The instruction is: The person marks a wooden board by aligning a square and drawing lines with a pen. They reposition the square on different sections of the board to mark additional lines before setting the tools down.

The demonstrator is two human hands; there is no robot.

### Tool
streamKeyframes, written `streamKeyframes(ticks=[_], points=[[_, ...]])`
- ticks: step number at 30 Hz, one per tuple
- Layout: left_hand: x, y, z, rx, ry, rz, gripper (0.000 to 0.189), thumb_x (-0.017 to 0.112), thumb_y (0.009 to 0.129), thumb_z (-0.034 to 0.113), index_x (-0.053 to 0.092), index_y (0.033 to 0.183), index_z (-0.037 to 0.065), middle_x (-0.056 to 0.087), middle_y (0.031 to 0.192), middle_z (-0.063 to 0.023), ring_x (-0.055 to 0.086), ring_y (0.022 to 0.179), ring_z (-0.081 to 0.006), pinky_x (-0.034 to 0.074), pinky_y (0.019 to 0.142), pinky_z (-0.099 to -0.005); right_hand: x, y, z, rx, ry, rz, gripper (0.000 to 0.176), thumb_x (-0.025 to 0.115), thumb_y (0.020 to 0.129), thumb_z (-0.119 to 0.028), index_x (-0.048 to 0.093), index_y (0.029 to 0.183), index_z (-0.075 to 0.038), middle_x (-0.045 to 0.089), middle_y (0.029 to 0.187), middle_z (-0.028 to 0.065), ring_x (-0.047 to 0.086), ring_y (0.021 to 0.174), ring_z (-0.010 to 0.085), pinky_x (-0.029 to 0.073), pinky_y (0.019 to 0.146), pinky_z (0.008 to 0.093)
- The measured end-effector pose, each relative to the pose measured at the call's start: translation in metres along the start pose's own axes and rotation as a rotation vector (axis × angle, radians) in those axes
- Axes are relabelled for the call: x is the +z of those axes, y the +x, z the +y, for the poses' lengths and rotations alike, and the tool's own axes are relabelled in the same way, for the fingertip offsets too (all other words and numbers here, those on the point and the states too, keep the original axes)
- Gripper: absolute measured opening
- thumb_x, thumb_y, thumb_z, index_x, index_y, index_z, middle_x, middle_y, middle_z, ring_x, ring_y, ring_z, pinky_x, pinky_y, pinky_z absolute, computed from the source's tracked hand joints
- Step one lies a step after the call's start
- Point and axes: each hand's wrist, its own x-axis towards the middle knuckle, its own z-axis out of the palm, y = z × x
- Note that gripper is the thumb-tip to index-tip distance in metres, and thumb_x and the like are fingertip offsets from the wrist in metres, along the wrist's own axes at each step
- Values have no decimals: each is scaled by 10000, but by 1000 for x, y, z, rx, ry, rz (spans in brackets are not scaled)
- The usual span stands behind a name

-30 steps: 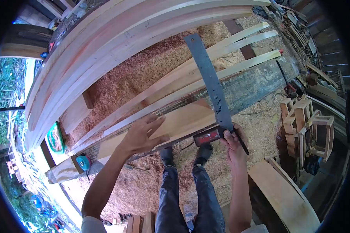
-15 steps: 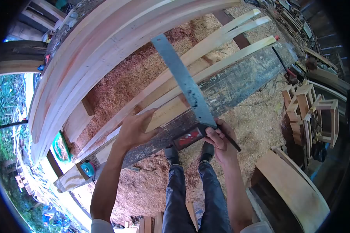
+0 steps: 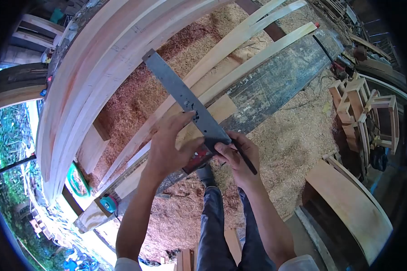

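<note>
A metal try square [image 3: 181, 92] with a dark and red stock slants over the weathered plank [image 3: 276, 83]. At its stock end my right hand [image 3: 242, 158] is closed on it, with a thin dark pencil-like stick [image 3: 245, 159] also between its fingers. My left hand [image 3: 169, 144] is beside the blade, fingers spread and curved, thumb near the stock; whether the fingertips touch the blade is unclear. Below the blade lies a pale wooden board [image 3: 221, 108] on the plank.
Long curved timbers [image 3: 90, 77] fill the upper left. A teal tape measure [image 3: 108, 204] sits on the plank's lower left end, near a green container [image 3: 79, 180]. Small wooden frames [image 3: 352, 99] and a curved panel [image 3: 348, 203] stand at right. Shavings cover the floor.
The square and my right hand have moved left in the view. My left hand has shifted right and up, closer to the blade. More of the pale board shows right of the blade.
</note>
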Motion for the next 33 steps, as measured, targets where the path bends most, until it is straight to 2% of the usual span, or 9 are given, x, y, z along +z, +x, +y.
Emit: streamKeyframes(ticks=[1,5,7,10,12,17,23,28,33], points=[[2,1,0,-2,83,-43,718,828,695,276,533,1317,72,598,1205,-187,590,1103,-386,472,923,-443,3,3,-1,0,2,2,507,774,825,-146,538,1199,101,666,1005,153,684,894,197,610,743,315],[-2,1,4,64,121,-48,853,863,625,333,511,1359,79,587,1211,-194,572,1101,-381,464,926,-444,10,8,-3,-17,81,21,505,777,817,-114,541,1207,102,669,1000,151,683,883,184,606,738,296],[-3,-1,5,107,117,-126,938,877,580,358,493,1385,70,591,1188,-190,571,1052,-374,461,913,-442,9,7,-2,-5,67,49,492,773,817,-98,547,1207,101,673,996,146,683,881,178,604,738,289],[0,-3,3,185,197,-96,938,867,581,369,494,1380,49,596,1171,-176,574,995,-366,463,895,-430,5,5,-2,3,33,47,450,754,829,-70,562,1201,95,681,996,142,684,873,171,604,737,284],[2,-4,0,156,208,-97,932,861,581,370,499,1375,44,597,1168,-171,576,1005,-359,461,894,-424,6,7,-3,-19,45,32,429,742,838,-61,570,1199,92,686,1003,142,685,872,169,604,739,284],[0,-4,-4,157,154,-81,903,848,584,362,517,1360,38,600,1167,-159,583,1029,-333,462,885,-412,7,8,-8,24,40,-21,477,751,849,-145,559,1220,86,663,1073,175,677,929,201,593,800,324],[2,-4,-7,213,143,-65,902,850,581,357,523,1357,36,604,1176,-164,592,1021,-328,462,882,-410,11,6,-3,-20,18,13,455,741,858,-137,566,1214,85,672,1047,165,674,924,187,584,796,311],[-1,-2,-3,164,142,-99,920,869,560,351,525,1354,37,622,1165,-183,602,1006,-340,462,881,-407,9,4,-2,-39,18,-26,417,729,868,-129,581,1196,81,677,1019,148,671,891,168,575,777,288],[3,-3,-4,171,149,-85,931,880,544,338,527,1350,34,633,1154,-176,610,1006,-335,464,882,-407,7,5,2,11,20,-8,392,722,871,-106,587,1193,73,675,1003,139,664,870,158,566,756,277]])
